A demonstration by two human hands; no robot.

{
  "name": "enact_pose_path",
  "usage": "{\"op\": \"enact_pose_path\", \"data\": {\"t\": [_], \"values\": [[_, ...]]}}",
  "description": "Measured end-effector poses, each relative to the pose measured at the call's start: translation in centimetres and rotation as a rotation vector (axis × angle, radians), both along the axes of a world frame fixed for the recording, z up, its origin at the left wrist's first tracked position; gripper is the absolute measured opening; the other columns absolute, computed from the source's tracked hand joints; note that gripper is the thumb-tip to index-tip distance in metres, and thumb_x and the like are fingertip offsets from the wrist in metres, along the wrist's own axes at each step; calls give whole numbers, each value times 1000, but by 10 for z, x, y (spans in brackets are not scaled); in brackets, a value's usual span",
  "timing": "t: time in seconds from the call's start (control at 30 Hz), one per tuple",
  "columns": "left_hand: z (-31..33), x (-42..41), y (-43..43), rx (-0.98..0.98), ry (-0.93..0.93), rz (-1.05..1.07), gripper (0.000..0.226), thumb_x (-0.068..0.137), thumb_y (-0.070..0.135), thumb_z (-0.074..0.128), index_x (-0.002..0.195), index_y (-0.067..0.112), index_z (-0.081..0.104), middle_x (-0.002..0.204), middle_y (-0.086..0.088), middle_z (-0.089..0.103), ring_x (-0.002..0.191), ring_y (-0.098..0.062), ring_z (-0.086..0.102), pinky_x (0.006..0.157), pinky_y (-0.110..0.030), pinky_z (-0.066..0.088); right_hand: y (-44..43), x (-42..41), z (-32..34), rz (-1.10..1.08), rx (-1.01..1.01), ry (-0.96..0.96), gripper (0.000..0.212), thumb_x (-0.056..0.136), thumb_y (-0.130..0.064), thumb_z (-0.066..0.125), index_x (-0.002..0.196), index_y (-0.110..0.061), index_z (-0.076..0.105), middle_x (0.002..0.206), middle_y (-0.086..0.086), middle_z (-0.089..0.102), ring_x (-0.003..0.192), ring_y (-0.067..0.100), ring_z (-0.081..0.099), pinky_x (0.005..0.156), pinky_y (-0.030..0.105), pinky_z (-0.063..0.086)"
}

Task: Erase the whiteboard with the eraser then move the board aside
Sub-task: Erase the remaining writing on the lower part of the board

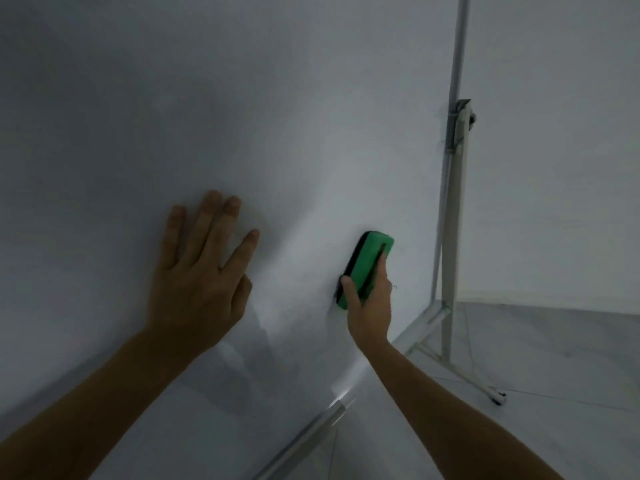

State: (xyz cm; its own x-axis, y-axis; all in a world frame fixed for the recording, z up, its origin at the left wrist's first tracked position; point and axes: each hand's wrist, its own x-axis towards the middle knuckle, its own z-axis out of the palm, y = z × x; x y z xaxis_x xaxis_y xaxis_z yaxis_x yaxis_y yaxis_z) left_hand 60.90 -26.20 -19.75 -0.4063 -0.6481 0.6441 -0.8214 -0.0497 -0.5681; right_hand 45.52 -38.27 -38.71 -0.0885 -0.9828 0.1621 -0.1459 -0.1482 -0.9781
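Fingers (381, 263) of the right hand (369, 306) grip the green eraser (369, 263) near the whiteboard (242, 116)'s lower right corner; the left hand (199, 271) presses flat. Surface looks nearly clean; moving the board remains.

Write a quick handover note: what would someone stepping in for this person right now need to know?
Left hand: straight fingers flat against the large white whiteboard.
Right hand: grips the green, black-padded block eraser, pressed to the board's lower right.
Done: visible surface looks mostly wiped; a small faint mark shows beside that hand.
Left: finish wiping, then move the board aside with its grey metal stand.
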Motion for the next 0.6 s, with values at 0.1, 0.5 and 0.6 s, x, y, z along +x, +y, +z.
{"op": "enact_pose_path", "data": {"t": [0.1,0.5,0.6], "values": [[-21,-10,-6,62,-38,-15,40,85,10,51,120,4,68,146,-26,44,140,-42,36,115,-61,21,-9,5,-20,-123,250,-261,75,94,-40,55,153,-35,9,127,4,47,105,17,48,89,33,42],[-56,-21,-36,198,-137,1,41,85,11,50,121,4,67,148,-23,42,141,-40,35,117,-58,20,-69,-35,-64,-65,643,-639,66,86,-37,66,144,-25,37,130,3,53,112,26,54,95,46,49],[-55,-23,-41,194,-131,5,42,85,12,51,123,4,66,149,-23,41,142,-39,34,118,-58,19,-61,-30,-65,-84,480,-506,73,90,-34,61,151,-32,22,130,-4,50,112,19,51,99,37,44]]}}
